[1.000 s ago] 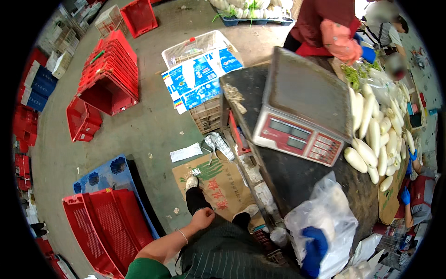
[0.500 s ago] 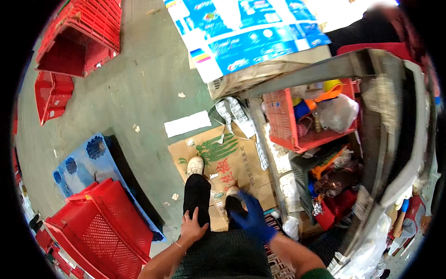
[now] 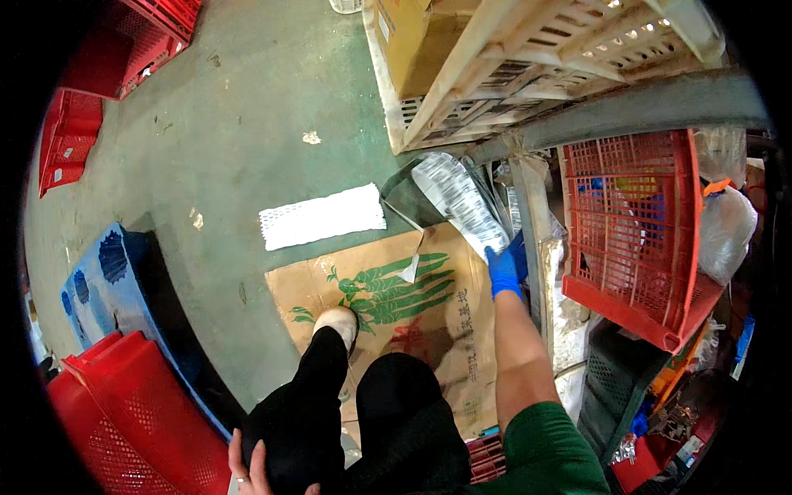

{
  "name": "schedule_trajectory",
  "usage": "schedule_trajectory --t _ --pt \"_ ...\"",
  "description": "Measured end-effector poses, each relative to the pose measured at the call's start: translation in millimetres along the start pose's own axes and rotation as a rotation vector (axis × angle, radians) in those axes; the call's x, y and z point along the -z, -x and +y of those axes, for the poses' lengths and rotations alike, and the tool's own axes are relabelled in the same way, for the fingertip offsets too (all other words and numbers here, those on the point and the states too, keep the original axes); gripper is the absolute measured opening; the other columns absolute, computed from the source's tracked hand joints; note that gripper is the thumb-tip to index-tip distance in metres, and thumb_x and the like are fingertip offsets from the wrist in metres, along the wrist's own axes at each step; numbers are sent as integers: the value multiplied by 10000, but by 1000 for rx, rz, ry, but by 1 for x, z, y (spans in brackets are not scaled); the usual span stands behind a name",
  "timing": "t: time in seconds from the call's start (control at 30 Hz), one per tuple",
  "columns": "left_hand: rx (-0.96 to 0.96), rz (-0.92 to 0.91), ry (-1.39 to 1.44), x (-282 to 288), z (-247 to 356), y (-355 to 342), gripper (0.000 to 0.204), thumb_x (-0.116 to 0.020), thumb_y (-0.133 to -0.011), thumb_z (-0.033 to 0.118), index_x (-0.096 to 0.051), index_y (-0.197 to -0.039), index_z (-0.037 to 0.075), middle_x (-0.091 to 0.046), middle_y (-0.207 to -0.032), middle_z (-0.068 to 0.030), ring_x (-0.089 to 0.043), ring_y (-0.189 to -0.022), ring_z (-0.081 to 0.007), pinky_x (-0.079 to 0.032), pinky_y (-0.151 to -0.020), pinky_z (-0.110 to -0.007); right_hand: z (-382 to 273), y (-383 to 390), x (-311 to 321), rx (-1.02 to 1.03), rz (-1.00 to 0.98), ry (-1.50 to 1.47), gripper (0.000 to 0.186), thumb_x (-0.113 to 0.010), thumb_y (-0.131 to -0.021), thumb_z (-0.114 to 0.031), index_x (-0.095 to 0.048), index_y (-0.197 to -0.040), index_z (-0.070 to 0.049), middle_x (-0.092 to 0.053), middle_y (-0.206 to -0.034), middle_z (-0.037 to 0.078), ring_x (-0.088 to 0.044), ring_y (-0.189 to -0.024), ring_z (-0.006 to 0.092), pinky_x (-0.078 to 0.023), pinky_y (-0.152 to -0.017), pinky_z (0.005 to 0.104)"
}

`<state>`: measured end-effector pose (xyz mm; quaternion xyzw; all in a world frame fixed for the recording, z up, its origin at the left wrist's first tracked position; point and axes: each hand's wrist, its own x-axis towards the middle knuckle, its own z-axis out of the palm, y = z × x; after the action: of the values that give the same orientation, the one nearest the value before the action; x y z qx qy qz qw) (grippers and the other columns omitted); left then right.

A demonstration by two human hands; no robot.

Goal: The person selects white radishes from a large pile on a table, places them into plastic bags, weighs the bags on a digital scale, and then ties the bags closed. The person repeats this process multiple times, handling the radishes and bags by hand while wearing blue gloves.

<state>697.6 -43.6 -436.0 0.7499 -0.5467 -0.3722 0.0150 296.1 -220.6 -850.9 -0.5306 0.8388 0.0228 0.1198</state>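
My right hand, in a blue glove, reaches forward past the cardboard. Its fingers close on the near end of a long whitish strip covered with dark print, perhaps a band of labels. The strip's far part curves over beside a metal post. My bare left hand rests on my left knee with its fingers apart, partly cut off by the lower edge. Under my feet lies a flattened cardboard sheet with a green plant print. A piece of white foam netting lies on the floor beyond it.
At the right, a red crate with bags and loose items stands above a dark green crate. Beige slatted crates with a cardboard box are ahead. Red crates and a blue stained panel stand left.
My right hand has moved from beside my right knee forward to the printed strip and taken hold of it. My left hand stays on my left knee. The view has shifted.
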Motion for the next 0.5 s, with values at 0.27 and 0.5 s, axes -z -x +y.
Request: schedule_trajectory --t 0.27,0.5 --pt "-78 111 -38 -15 3 -6 796 -728 -657 198 -317 -1312 10 -250 -1348 -279 -315 -1204 -445 -308 -988 -474 58 -50 -60 -192 30 -138 611 -615 -751 -434 -480 -1156 5 -496 -1159 221 -475 -1082 322 -370 -899 384" --pt "-127 133 4 -13 3 -1 773 -722 -661 189 -331 -1305 16 -260 -1339 -275 -335 -1190 -442 -324 -981 -462 8 -11 -9 -8 -187 -38 394 -617 -774 -357 -579 -945 -5 -590 -918 220 -571 -856 324 -438 -733 409"
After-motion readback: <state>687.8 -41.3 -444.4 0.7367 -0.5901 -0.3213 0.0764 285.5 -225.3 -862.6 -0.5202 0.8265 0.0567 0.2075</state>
